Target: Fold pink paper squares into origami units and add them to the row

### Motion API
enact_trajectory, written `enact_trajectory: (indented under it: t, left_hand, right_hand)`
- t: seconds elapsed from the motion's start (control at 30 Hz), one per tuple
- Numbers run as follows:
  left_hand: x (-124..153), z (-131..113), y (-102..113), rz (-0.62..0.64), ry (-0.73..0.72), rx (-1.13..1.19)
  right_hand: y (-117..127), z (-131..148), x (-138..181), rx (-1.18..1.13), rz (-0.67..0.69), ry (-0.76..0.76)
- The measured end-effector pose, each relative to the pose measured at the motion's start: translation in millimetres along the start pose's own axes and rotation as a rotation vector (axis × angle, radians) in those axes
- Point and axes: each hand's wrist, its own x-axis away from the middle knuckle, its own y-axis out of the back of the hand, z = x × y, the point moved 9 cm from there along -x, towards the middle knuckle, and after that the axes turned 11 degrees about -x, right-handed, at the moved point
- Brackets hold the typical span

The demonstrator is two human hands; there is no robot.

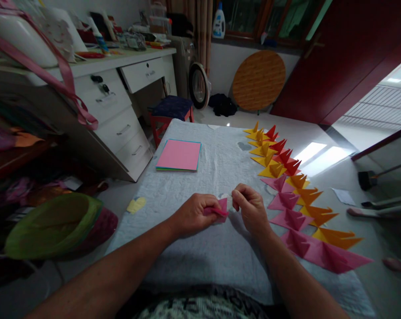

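Between the thumb and fingers of my left hand [200, 212] is a small folded piece of pink paper [223, 208]. My right hand [250, 206] hovers just right of it, its fingers curled and pinched together; whether anything sits in that pinch I cannot make out. Rows of folded paper cranes stand on the right side of the cloth: yellow cranes [265, 153], red cranes [285, 157], orange cranes [316, 212] and pink cranes [291, 219]. Ahead and to the left lies a stack of square paper [179, 155], pink on top with green and blue edges below.
A pale blue cloth [207, 266] covers the table. Beyond it stand a stool [172, 108], a white desk [104, 95], a washing machine with its door [198, 86] ajar and a round wooden board [259, 79]. A green basket [54, 226] is at the left.
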Motion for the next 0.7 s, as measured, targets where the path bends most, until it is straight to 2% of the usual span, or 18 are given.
enact_trajectory:
  t: [0.2, 0.33, 0.43, 0.57, 0.7]
  left_hand:
    - [2.6, 9.5, 22.1, -0.176, 0.087, 0.05]
    - [4.3, 17.2, 30.5, -0.25, 0.12, 0.119]
    - [3.5, 15.3, 36.9, -0.294, 0.056, 0.084]
    - [1.9, 11.7, 39.8, -0.292, -0.01, 0.031]
    - [0.5, 17.5, 34.9, -0.22, 0.071, 0.063]
  right_hand:
    - [-28.5, -9.2, 9.1, 0.023, 0.242, -0.094]
    - [-34.2, -15.0, 10.7, 0.183, 0.258, -0.066]
    - [-35.6, -13.7, 10.0, 0.298, 0.259, -0.005]
    - [-42.5, -1.7, 11.7, 0.444, 0.303, 0.135]
    - [-45.4, 3.8, 12.8, 0.493, 0.313, 0.188]
